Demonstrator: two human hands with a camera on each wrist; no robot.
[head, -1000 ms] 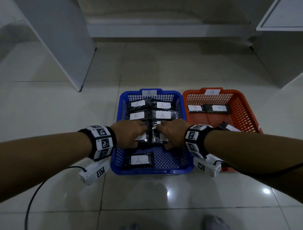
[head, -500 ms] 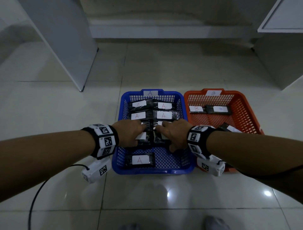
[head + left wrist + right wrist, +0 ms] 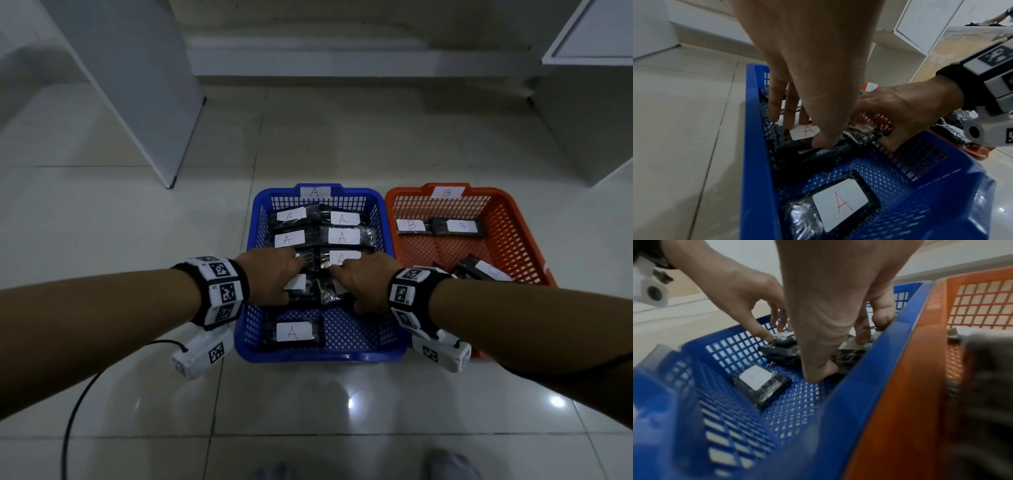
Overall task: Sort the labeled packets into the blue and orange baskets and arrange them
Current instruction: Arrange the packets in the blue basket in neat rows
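Observation:
The blue basket (image 3: 322,356) marked A holds several black packets with white A labels in rows at its far end (image 3: 342,236). My left hand (image 3: 274,274) lies on a packet (image 3: 297,283) in the middle. Its fingers (image 3: 789,116) are straight on the label and its thumb presses the near edge. My right hand (image 3: 363,281) rests beside it on the neighbouring packet (image 3: 329,291), thumb (image 3: 818,374) down at the near edge. One loose A packet (image 3: 293,332) lies near the front wall. The orange basket (image 3: 507,212) holds three B packets, one (image 3: 479,270) tilted.
The baskets stand side by side on a glossy tiled floor. White cabinet panels rise at the left (image 3: 137,102) and right (image 3: 589,102). A black cable (image 3: 78,394) trails from my left wrist camera. Feet (image 3: 452,466) show at the bottom edge.
Both hands have slid a little toward the far end of the blue basket, together with the two packets under them. The loose front packet has stayed put.

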